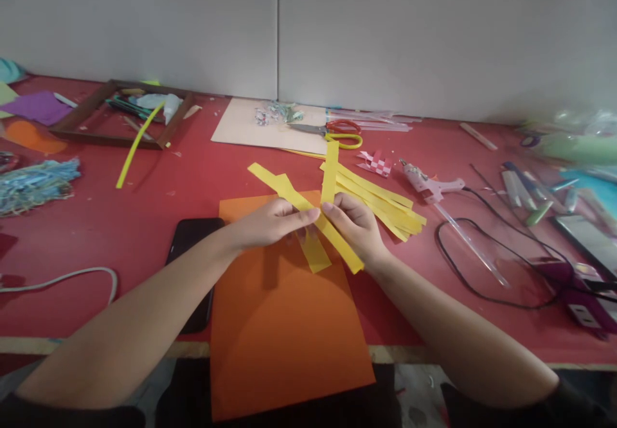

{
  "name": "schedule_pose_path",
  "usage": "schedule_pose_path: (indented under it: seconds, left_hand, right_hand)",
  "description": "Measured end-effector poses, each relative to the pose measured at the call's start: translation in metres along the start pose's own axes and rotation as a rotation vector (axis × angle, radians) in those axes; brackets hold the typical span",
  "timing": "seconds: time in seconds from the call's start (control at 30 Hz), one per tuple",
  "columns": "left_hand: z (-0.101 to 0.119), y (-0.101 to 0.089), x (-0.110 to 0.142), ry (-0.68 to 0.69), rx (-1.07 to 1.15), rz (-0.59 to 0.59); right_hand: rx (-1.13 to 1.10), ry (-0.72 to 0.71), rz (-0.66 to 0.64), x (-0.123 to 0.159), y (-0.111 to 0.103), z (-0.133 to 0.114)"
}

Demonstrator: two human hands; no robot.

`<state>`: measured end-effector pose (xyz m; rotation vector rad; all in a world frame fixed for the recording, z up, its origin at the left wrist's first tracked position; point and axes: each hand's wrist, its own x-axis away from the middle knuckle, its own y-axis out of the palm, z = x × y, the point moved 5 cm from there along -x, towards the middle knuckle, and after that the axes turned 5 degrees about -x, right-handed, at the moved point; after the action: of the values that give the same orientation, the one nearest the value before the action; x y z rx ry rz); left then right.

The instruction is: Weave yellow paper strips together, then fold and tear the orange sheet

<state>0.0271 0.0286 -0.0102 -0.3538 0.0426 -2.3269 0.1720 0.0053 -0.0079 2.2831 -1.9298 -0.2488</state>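
Above an orange sheet [284, 331], both my hands hold crossed yellow paper strips [340, 243]. My left hand [274, 221] pinches the long slanting strip between thumb and fingers near the crossing. My right hand [357, 223] grips close beside it, thumb pressed at the foot of an upright yellow strip [330, 174]. Another yellow strip hangs down behind the long one. How the strips join is hidden by my fingers. A fanned pile of yellow strips [380, 200] lies just behind my right hand.
Scissors [344, 133] lie on a cream board [241, 126]. A glue gun [431, 187] with a black cord [463, 286] rests at right, near pens and a power strip [585, 306]. A phone [195, 241] is partly under the orange sheet. A wooden frame [81, 135] sits back left.
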Motion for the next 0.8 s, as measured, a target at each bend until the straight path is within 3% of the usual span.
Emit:
schedule_pose_path:
  seconds: [0.13, 0.33, 0.53, 0.8]
  left_hand:
    - [-0.001, 0.002, -0.002, 0.044, 0.015, 0.005]
    - [-0.001, -0.001, -0.005, 0.086, 0.011, -0.004]
    - [0.004, -0.002, -0.004, 0.087, 0.042, 0.03]
    - [0.007, -0.004, -0.005, 0.046, 0.05, 0.082]
  right_hand:
    - [0.026, -0.026, 0.056, -0.001, -0.007, 0.004]
    - [-0.203, 0.092, -0.086, -0.002, -0.005, 0.016]
    - [-0.172, 0.041, -0.107, -0.002, -0.003, 0.012]
    - [-0.144, -0.002, -0.041, -0.002, -0.009, 0.016]
